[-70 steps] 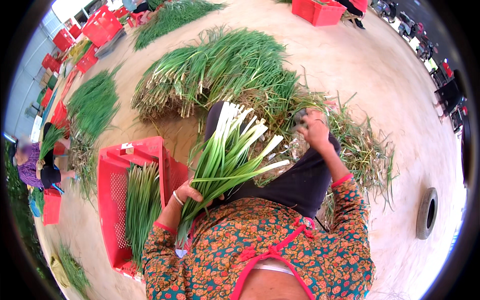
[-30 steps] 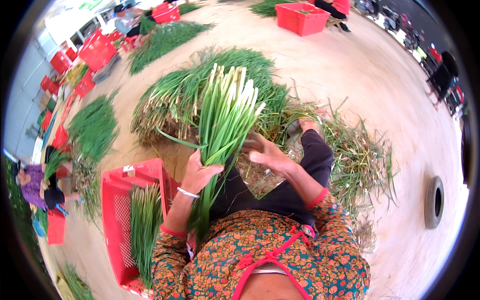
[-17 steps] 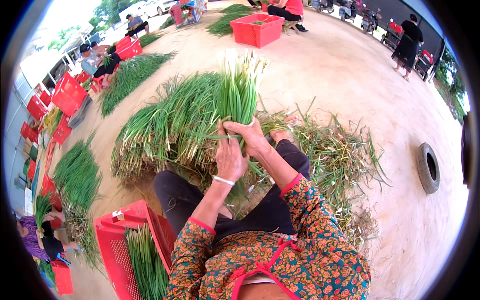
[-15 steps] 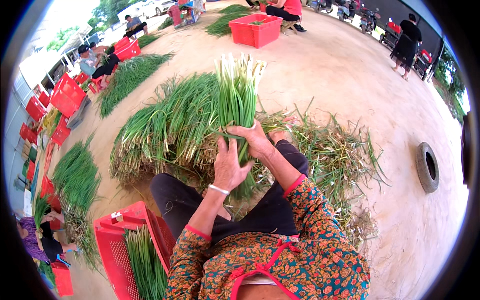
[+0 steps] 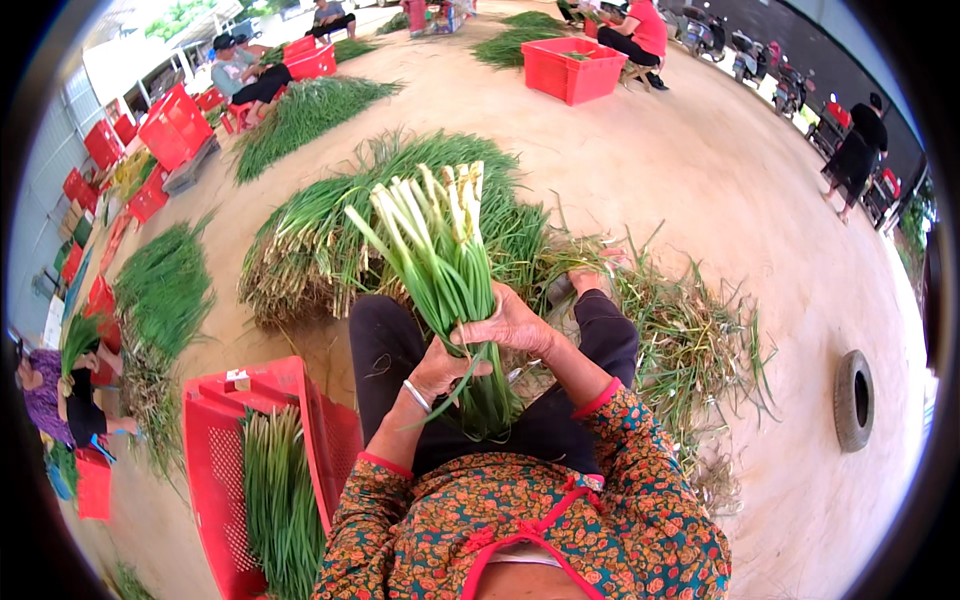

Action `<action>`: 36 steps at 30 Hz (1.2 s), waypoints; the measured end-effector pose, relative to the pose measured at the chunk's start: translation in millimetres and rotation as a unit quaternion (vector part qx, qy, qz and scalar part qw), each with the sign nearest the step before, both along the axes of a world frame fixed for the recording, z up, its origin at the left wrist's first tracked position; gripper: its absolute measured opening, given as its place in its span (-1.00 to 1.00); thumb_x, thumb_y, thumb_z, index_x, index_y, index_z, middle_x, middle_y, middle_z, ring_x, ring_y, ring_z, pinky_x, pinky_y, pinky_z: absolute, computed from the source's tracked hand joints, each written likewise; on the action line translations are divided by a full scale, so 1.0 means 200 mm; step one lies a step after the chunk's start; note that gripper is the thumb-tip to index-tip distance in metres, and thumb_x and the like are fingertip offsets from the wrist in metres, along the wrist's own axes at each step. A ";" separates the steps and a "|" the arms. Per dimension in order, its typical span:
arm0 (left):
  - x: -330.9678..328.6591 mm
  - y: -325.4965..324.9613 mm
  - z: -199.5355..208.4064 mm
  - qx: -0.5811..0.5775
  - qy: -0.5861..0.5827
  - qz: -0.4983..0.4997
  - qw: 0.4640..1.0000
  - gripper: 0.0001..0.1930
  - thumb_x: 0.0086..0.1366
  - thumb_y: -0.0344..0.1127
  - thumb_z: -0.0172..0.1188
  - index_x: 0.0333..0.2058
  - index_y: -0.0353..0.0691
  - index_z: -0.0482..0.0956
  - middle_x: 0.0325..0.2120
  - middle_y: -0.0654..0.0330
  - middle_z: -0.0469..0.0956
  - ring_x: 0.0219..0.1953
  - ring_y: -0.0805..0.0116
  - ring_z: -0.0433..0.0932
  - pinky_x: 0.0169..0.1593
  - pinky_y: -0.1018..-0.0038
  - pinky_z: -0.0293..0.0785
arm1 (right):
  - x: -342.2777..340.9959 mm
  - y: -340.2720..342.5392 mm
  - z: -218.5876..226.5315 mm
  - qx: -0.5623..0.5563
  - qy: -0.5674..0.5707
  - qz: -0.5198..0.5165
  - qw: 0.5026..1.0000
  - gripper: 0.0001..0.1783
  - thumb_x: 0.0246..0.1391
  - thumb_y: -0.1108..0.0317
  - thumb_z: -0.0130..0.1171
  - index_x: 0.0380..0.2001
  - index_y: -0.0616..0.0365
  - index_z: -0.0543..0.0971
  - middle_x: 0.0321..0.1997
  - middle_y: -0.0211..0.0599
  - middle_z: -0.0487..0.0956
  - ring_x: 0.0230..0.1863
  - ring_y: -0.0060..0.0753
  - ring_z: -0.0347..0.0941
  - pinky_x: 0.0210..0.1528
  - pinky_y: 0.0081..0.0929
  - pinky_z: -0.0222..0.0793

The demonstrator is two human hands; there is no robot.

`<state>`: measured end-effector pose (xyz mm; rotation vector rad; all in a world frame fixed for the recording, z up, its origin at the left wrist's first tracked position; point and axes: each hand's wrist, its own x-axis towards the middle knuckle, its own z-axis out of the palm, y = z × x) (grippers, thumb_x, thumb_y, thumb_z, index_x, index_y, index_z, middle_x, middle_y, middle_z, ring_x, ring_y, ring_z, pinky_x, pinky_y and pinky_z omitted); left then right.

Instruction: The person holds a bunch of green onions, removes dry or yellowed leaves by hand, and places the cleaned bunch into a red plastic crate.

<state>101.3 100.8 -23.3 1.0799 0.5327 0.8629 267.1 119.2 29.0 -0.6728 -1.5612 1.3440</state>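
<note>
I hold a bunch of scallions (image 5: 445, 270) above my lap, white stem ends pointing up and away, green leaves hanging toward me. My left hand (image 5: 438, 370), with a silver bangle at the wrist, is wrapped round the lower leaves. Just above it, my right hand (image 5: 515, 325) closes round the bunch from the right, its thumb laid across the front. A loose leaf trails near the left fingers. Beyond the bunch lies a large heap of untrimmed scallions (image 5: 320, 225), roots toward me. By my left knee a red plastic crate (image 5: 217, 450) holds trimmed scallions (image 5: 282, 500).
Stripped leaves and roots (image 5: 690, 340) litter the ground at right, near my bare foot (image 5: 588, 280). Farther right is a tyre (image 5: 854, 400). More scallion piles (image 5: 165, 290) and red crates (image 5: 570, 75) stand around, with people seated beside some. Parked scooters (image 5: 790, 88) line the far right.
The bunch has come down closer to my lap and now tilts left, its white ends fanned wider. Both hands moved toward me with it. The view has shifted slightly.
</note>
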 end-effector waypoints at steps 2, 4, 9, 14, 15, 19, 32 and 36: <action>-0.01 -0.01 -0.05 0.043 -0.005 0.024 0.999 -0.26 -0.14 -0.49 0.42 0.09 -0.23 0.32 -0.03 0.27 0.43 -0.01 0.44 0.40 0.00 0.49 0.39 | 0.01 0.01 0.04 0.222 -0.182 -0.060 0.956 0.05 -0.28 0.10 0.47 0.23 0.23 0.14 0.16 -0.12 0.32 0.17 -0.28 0.25 0.21 -0.31 0.13; 0.00 -0.04 -0.02 0.030 -0.044 0.039 0.998 -0.29 -0.18 -0.47 0.42 0.04 -0.27 0.36 -0.18 0.21 0.49 -0.12 0.42 0.46 -0.04 0.48 0.43 | 0.05 -0.02 0.11 0.267 -0.286 -0.088 0.916 -0.01 -0.33 -0.07 0.42 0.12 0.24 0.26 0.05 -0.07 0.35 0.08 -0.07 0.30 0.10 -0.25 0.21; -0.06 -0.04 -0.04 -0.021 -0.059 0.041 0.997 -0.54 -0.16 -0.58 0.34 -0.18 -0.28 0.50 -0.31 0.18 0.57 -0.26 0.39 0.55 -0.14 0.45 0.49 | 0.10 -0.09 0.33 0.231 -0.318 -0.239 0.888 -0.37 -0.24 0.10 0.38 -0.09 0.15 0.43 -0.25 -0.25 0.46 -0.42 -0.24 0.48 -0.37 -0.36 0.39; -0.05 -0.05 -0.04 -0.012 -0.042 0.080 0.996 -0.57 -0.16 -0.54 0.32 -0.21 -0.28 0.47 -0.39 0.16 0.54 -0.39 0.35 0.54 -0.26 0.41 0.52 | 0.02 -0.07 0.50 0.336 -0.277 -0.243 0.867 -0.62 -0.15 0.41 0.32 -0.19 0.19 0.49 -0.33 -0.26 0.48 -0.50 -0.37 0.45 -0.43 -0.46 0.35; -0.05 -0.05 -0.05 -0.011 -0.048 0.084 0.995 -0.57 -0.16 -0.55 0.32 -0.21 -0.27 0.47 -0.39 0.16 0.54 -0.39 0.35 0.54 -0.25 0.41 0.52 | 0.02 -0.04 0.48 0.354 -0.272 -0.235 0.864 -0.65 -0.13 0.38 0.30 -0.21 0.17 0.49 -0.34 -0.25 0.47 -0.46 -0.28 0.45 -0.43 -0.41 0.36; -0.02 -0.05 -0.08 -0.035 -0.043 0.137 0.989 -0.59 -0.16 -0.58 0.31 -0.24 -0.27 0.48 -0.41 0.17 0.53 -0.43 0.37 0.53 -0.31 0.43 0.53 | 0.05 0.01 0.45 0.395 -0.253 -0.204 0.859 -0.80 -0.06 0.41 0.22 -0.33 0.18 0.48 -0.44 -0.24 0.47 -0.44 -0.14 0.46 -0.43 -0.34 0.37; 0.03 -0.02 -0.14 0.024 0.018 0.203 0.979 -0.59 -0.12 -0.65 0.22 -0.20 -0.29 0.55 -0.44 0.36 0.53 -0.46 0.59 0.47 -0.37 0.59 0.42 | 0.49 -0.35 0.55 0.153 -0.043 0.078 0.984 -0.78 -0.04 0.32 0.19 -0.63 0.14 0.42 -0.79 -0.35 0.32 -0.72 -0.40 0.32 -0.64 -0.50 0.16; 0.07 -0.01 -0.17 0.053 0.030 0.236 0.970 -0.59 -0.11 -0.65 0.21 -0.19 -0.28 0.53 -0.41 0.35 0.55 -0.43 0.58 0.49 -0.35 0.58 0.44 | 0.31 -0.31 0.38 0.364 -0.417 -0.203 0.808 -0.80 -0.08 0.23 0.26 -0.44 0.10 0.54 -0.62 -0.24 0.49 -0.60 -0.23 0.45 -0.57 -0.35 0.27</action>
